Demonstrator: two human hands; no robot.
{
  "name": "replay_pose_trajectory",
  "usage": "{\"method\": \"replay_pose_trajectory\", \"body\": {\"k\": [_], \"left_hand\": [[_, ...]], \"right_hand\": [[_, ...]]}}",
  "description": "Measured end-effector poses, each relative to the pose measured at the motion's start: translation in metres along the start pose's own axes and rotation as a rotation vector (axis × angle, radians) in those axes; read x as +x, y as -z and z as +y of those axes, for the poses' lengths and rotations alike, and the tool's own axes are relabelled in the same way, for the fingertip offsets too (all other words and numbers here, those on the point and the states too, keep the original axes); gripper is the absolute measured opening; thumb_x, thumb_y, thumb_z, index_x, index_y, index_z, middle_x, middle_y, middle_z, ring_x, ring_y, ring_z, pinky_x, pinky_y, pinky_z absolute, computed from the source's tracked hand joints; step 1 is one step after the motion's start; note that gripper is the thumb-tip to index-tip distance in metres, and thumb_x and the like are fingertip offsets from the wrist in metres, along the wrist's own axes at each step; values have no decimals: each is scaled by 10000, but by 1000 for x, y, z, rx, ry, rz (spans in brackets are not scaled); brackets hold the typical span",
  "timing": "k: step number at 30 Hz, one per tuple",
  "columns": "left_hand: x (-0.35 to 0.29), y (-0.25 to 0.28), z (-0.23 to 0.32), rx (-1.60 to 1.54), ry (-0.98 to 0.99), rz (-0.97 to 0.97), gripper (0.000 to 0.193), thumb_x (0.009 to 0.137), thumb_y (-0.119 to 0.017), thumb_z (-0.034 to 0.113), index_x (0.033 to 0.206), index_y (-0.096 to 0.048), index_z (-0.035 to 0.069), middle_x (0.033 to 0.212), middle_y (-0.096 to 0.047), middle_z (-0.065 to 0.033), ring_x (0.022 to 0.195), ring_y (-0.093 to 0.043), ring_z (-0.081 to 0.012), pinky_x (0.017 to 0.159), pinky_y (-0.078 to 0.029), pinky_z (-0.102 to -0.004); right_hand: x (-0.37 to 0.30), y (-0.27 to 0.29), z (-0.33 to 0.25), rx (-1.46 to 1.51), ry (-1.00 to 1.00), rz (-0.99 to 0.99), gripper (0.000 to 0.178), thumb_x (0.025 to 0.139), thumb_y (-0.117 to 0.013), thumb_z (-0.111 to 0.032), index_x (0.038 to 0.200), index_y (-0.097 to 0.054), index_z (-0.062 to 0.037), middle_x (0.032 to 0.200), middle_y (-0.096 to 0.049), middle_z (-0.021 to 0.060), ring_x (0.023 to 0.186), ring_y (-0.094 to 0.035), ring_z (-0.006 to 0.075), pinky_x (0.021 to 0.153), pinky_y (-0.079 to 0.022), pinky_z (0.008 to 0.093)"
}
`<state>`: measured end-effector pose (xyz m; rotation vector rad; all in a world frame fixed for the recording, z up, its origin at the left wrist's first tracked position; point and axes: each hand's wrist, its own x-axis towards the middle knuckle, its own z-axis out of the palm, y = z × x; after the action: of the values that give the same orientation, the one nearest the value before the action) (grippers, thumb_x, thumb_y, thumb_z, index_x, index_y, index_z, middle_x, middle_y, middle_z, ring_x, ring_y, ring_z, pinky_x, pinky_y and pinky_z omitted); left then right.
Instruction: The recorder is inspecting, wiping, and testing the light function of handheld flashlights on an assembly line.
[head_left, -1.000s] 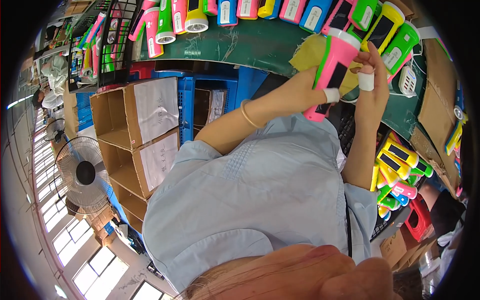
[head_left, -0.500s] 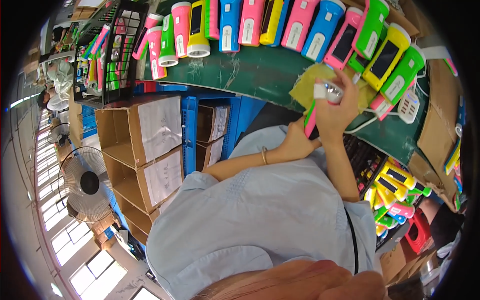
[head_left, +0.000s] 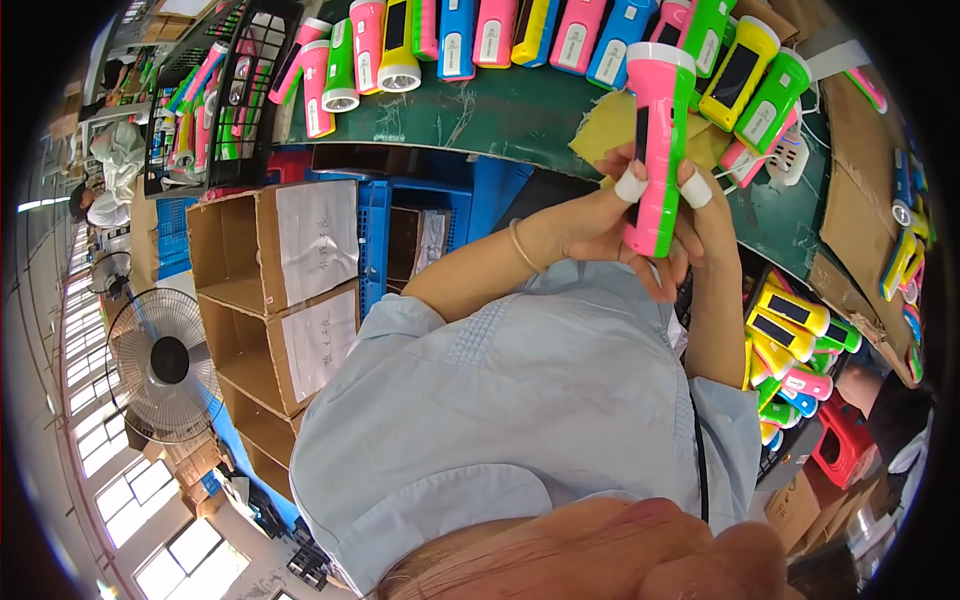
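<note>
A pink and green flashlight (head_left: 657,150) with a dark panel on its side stands between my hands, its pink head pointing away from me. My left hand (head_left: 598,222), white tape round the thumb, closes on its lower left side. On the other side my right hand (head_left: 703,220), also taped at the thumb, grips the same body; some fingers of both hands are hidden behind it. Partly covered by the flashlight, a yellow cloth (head_left: 602,128) lies on the green table (head_left: 470,125). Beyond stand flashlights in a row, among them a blue one (head_left: 457,40) and a yellow one (head_left: 740,75).
On the left are a black wire basket (head_left: 255,100) of flashlights, stacked cardboard boxes (head_left: 235,250) and a fan (head_left: 168,360). A white multi-port charger (head_left: 788,160) with cables lies at the right. Below it, more flashlights (head_left: 785,330) fill a crate.
The flashlight has turned upright with its head away from me and moved clear of the cloth. My right hand has left the lens end and now holds the body opposite my left hand.
</note>
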<state>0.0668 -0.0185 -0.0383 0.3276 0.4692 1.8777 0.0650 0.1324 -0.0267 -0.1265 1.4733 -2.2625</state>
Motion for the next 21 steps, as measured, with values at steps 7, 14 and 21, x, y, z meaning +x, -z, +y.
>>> {"method": "replay_pose_trajectory", "body": {"k": [7, 14, 21], "left_hand": [[11, -5, 38, 335, -511, 595, 719, 856, -280, 622, 1237, -391, 23, 1191, -478, -156, 1148, -438, -255, 987, -332, -391], [41, -7, 62, 9, -734, 706, 699, 877, -169, 560, 815, -561, -15, 583, -540, -126, 528, -523, -221, 507, -445, -321], [51, -2, 63, 120, -726, 742, 671, 859, -190, 545, 764, -549, -14, 571, -545, -135, 426, -487, -215, 387, -398, -307]], "right_hand": [[-2, -10, -28, -1134, 469, 803, 479, 709, -724, -224, 1042, -484, 23, 879, -552, 144, 779, -571, 257, 662, -457, 323], [4, -14, -6, -755, 388, 476, 346, 786, -642, -199, 1014, -524, 33, 897, -582, 114, 761, -553, 177, 670, -451, 301], [11, 0, 4, -491, 127, 186, 492, 884, -508, -351, 1160, -463, 55, 848, -538, 45, 705, -445, 74, 587, -357, 209]]}}
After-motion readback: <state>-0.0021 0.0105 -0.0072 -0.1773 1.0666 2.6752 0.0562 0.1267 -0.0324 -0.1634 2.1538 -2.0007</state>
